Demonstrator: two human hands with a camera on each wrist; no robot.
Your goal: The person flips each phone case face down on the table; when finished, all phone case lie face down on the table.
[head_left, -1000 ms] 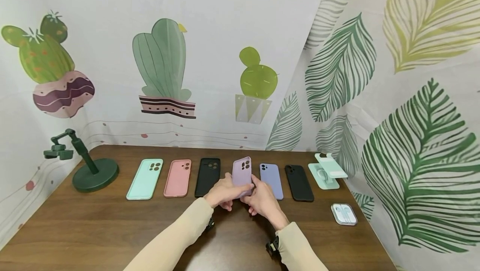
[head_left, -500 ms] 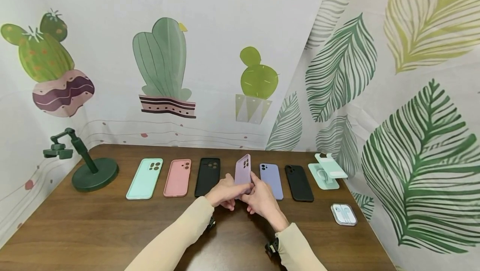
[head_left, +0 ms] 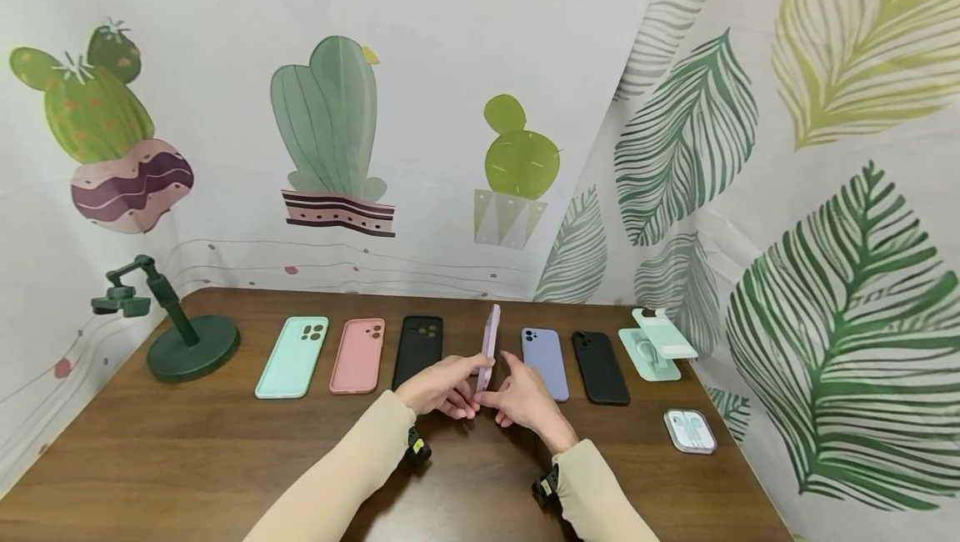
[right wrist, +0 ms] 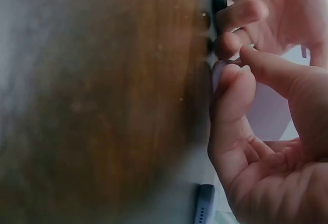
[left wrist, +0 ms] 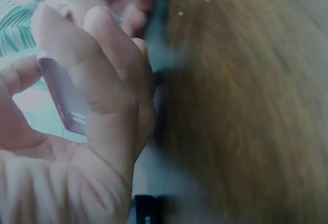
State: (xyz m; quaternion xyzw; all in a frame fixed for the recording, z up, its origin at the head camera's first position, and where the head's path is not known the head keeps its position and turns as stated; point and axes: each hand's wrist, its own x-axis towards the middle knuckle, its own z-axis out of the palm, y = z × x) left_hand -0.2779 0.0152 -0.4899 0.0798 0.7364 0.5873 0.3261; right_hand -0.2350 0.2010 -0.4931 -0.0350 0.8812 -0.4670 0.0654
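Note:
A light purple phone case (head_left: 490, 333) stands on edge at mid-table, its side towards the head camera. My left hand (head_left: 441, 388) grips it between thumb and fingers. In the left wrist view the case (left wrist: 65, 92) shows between that thumb and the bent fingers. From the other side, my right hand (head_left: 527, 400) pinches its near lower corner with thumb and index finger. The right wrist view shows this pinch, with the purple back (right wrist: 267, 114) behind the fingers. On the left lies a black phone case (head_left: 417, 348), and on the right a lavender-blue one (head_left: 546, 364).
Mint (head_left: 291, 358) and pink (head_left: 357, 358) phone cases lie further left. Another black case (head_left: 600, 368), a mint folding stand (head_left: 651, 350) and boxed earphones (head_left: 690, 430) are on the right. A dark green stand (head_left: 193, 348) occupies the table's left back corner.
The purple case has turned from showing its back to nearly edge-on. My left thumb has shifted from across its lower front to its left side. The other cases have stayed put.

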